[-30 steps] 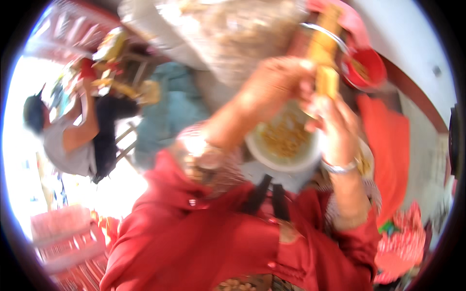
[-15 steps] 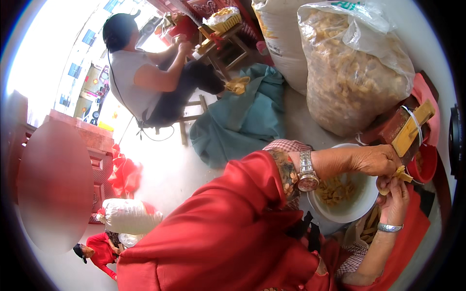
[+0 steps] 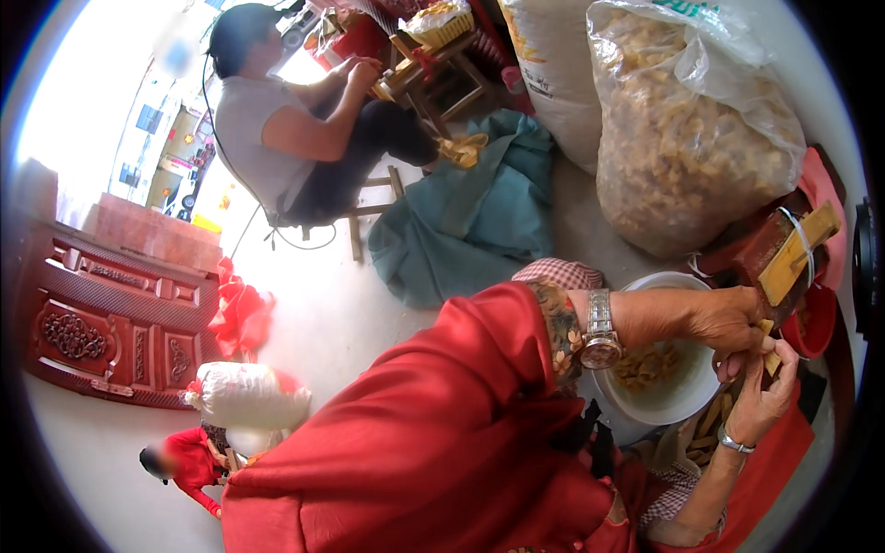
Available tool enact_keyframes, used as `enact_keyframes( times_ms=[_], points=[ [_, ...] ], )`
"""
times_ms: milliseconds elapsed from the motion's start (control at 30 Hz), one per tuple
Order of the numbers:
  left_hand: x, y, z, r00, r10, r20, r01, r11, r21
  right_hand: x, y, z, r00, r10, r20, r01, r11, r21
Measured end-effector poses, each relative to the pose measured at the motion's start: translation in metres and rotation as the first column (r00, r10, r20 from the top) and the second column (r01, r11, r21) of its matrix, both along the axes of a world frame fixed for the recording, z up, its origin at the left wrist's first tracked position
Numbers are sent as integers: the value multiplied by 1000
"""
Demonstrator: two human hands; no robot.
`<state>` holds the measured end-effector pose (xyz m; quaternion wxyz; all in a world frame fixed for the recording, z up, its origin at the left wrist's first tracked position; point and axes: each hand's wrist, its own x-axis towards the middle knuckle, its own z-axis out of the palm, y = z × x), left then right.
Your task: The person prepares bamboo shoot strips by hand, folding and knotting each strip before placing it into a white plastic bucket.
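My left hand (image 3: pixel 728 318), with a metal watch on its wrist, is closed at the right of the picture, its fingertips meeting those of my right hand. Pinched between both hands is a small pale-yellow strip (image 3: pixel 772 361) of what looks like dried food. My right hand (image 3: pixel 767 394), wearing a silver bracelet, comes up from below with bent fingers. Just beyond my left hand a yellowish wooden block (image 3: pixel 798 255) is bound with white string to a reddish-brown bench. Under my left forearm stands a white basin (image 3: pixel 608 392) holding several cut yellowish pieces (image 3: pixel 645 367).
A red bowl (image 3: pixel 819 323) sits beside the block. Longer strips (image 3: pixel 705 429) lie below the basin. Beyond stand a clear bag (image 3: pixel 691 138) full of yellowish pieces and a white sack (image 3: pixel 558 83). Teal cloth (image 3: pixel 461 221) covers some floor; one person (image 3: pixel 304 129) sits nearby, another (image 3: pixel 194 461) farther left.
The view has shifted slightly, so things appear farther right. My hands have turned the pale-yellow strip, and my right fingers reach higher around it. A carved red door now shows at left.
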<state>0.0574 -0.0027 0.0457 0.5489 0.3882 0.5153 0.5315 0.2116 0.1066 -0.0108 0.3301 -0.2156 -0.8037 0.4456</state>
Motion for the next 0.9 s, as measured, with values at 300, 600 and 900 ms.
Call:
enact_keyframes(
  times_ms=[300, 600, 900],
  points=[
    [7, 10, -14, 940, 203, 274, -237, 966, 99, -16, -22, 39, 995, -1, -100, 56, 831, 554],
    [1, 11, -17, 873, 298, 385, -353, 933, 77, -24, -27, 43, 999, 37, -38, -8, 812, 583],
    [-3, 17, -11, 938, 179, 298, -194, 981, 21, -16, -8, 25, 972, 46, -230, -195, 704, -683]
  ],
)
